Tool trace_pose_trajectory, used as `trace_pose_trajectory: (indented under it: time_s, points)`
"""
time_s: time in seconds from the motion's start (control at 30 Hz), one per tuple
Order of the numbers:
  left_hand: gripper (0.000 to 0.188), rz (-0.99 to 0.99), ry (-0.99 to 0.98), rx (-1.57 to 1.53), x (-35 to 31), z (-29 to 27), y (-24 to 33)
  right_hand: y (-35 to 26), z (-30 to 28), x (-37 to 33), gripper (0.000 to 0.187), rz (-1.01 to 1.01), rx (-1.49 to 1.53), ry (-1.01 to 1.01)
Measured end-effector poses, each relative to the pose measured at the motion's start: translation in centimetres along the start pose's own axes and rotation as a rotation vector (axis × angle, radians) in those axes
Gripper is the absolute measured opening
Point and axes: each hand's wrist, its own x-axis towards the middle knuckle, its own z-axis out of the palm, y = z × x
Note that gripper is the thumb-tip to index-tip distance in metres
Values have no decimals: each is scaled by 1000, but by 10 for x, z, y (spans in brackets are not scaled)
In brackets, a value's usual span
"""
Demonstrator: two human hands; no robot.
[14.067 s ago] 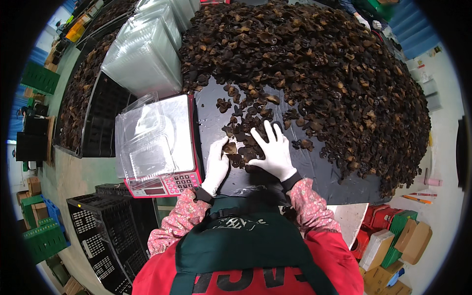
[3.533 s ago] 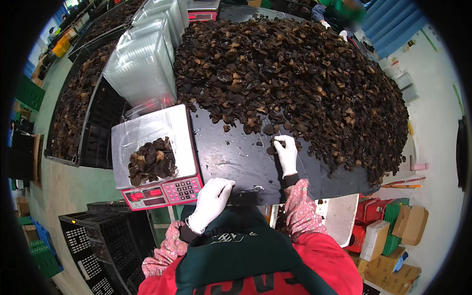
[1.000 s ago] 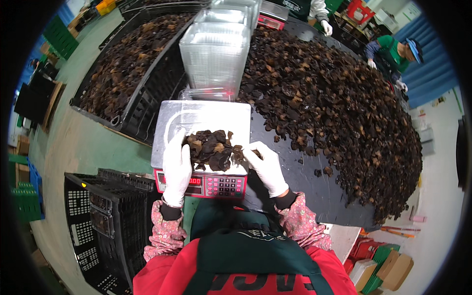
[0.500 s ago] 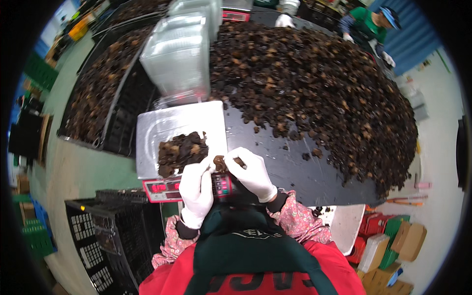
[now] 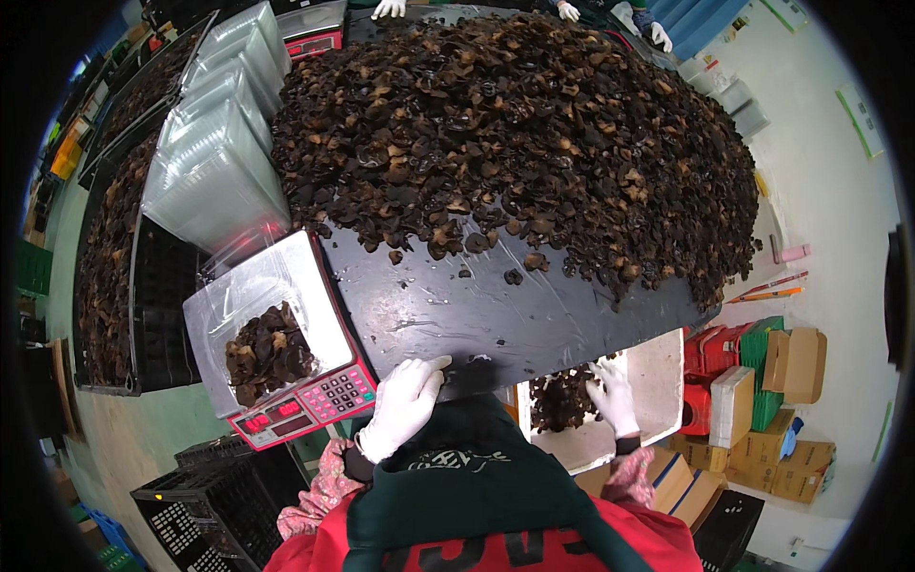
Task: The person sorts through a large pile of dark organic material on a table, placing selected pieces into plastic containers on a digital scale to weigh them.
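Note:
My left hand (image 5: pixel 402 405), in a white glove, rests at the near edge of the dark table, beside the scale's keypad. Its fingers are partly stretched out and hold nothing that I can see. My right hand (image 5: pixel 615 398), also gloved, reaches into a white foam box (image 5: pixel 660 405) below the table edge. Its fingers are apart, touching or just above the dark wood ear mushrooms (image 5: pixel 558 400) inside. On the metal pan of the red digital scale (image 5: pixel 334 396) lies a small heap of wood ear mushrooms (image 5: pixel 270 355).
A huge mound of wood ear mushrooms (image 5: pixel 515 133) covers the table's far side. Stacked clear plastic trays (image 5: pixel 214 181) stand behind the scale. Black crates (image 5: pixel 162 315) flank the left. Cardboard boxes (image 5: pixel 796 467) sit at right. Co-workers' gloved hands (image 5: pixel 389 9) show at the far edge.
My hands have parted. My right hand has moved from the scale's edge to the foam box; my left has drawn back to the table edge. The view has swung right.

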Motion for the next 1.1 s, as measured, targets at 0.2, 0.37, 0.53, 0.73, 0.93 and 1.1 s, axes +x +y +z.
trace_pose_trajectory:
  time_s: [0.2, 0.37, 0.53, 0.73, 0.93, 1.1]
  points:
    - [23, 110, -97, 166, 14, 19, 5, -110, 31, 152, 46, -162, 338, 314]
    - [26, -95, -157, 130, -5, 19, 9, -145, 56, 205, 41, -247, 38, 299]
    - [23, 20, 52, 162, -28, 32, -26, -138, 51, 198, 15, -377, 249, 356]
    - [18, 78, 309, 198, -52, 30, -25, -158, 43, 192, 12, 21, 1036, -120]
    - [20, 49, 415, 183, -62, 18, -30, -256, 36, 156, 17, -235, 1105, -438]
    - [22, -51, 430, 252, -79, -1, -28, -348, 27, 137, 16, -580, 945, -370]
